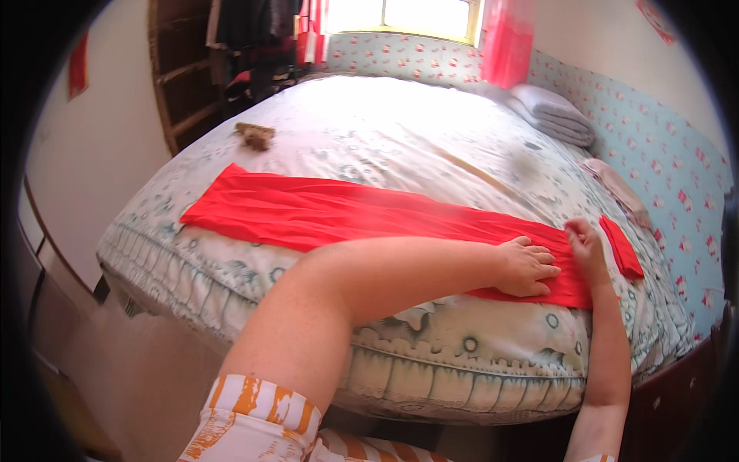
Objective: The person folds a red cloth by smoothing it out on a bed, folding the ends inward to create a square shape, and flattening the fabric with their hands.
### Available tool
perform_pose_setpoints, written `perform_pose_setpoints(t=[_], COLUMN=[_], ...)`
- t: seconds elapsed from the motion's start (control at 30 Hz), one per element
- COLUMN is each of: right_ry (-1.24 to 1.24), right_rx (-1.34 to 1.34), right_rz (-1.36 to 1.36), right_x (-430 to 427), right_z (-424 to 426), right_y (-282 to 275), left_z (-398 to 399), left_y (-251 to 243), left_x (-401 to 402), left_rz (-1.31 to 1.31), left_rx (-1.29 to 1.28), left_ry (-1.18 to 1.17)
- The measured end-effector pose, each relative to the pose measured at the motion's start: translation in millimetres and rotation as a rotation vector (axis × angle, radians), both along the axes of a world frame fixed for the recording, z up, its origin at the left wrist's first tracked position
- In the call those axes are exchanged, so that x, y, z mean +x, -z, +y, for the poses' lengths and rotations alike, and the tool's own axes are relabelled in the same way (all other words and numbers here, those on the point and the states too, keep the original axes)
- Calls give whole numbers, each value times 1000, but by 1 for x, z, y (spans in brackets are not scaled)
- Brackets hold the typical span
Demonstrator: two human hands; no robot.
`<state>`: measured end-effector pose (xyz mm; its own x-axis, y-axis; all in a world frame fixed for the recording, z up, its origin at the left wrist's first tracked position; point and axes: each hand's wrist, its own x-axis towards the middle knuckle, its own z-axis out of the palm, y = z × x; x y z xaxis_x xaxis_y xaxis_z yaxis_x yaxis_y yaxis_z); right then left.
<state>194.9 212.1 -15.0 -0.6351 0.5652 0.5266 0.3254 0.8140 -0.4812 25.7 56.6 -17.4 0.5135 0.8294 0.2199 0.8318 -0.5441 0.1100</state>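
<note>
A long strip of folded red fabric (369, 211), perhaps a garment, lies lengthwise over the bed, creased along its length. My left hand (526, 268) rests palm down on it near its right end, fingers a little apart. At that end's edge is my right hand (588, 251), with its fingers curled and thumb and forefinger close together. Whether they pinch the fabric is not clear. Just beyond my right hand lies a smaller folded red fabric piece (622, 248), apart from the long strip.
The bed has a pale floral bedspread (470, 346) with a ruffled edge. A brown object (256, 136) lies at its far left. Folded grey bedding (551, 114) and a beige cloth (618, 187) sit along the right wall. Dark clothes (254, 29) hang at the back left, near a window (427, 17).
</note>
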Motion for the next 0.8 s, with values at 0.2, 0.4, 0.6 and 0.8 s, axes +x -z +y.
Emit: perform_pose_setpoints(t=[0.2, 0.4, 0.6, 0.8], right_ry=[-248, -231, -212, -79], right_rx=[240, 256, 287, 353], right_rz=[-178, -202, -240, -520], right_x=[-38, -40, -39, -66], right_z=[-19, -14, -6, -27], right_y=[14, 19, 25, -37], left_z=[-131, -289, -365, -371], left_y=[-43, 1, 13, 2], left_x=[-140, -284, -343, -343], left_rz=[93, 50, -123, -32], left_rx=[-207, -17, -79, -90], left_ry=[-542, -1161, -1258, -1248])
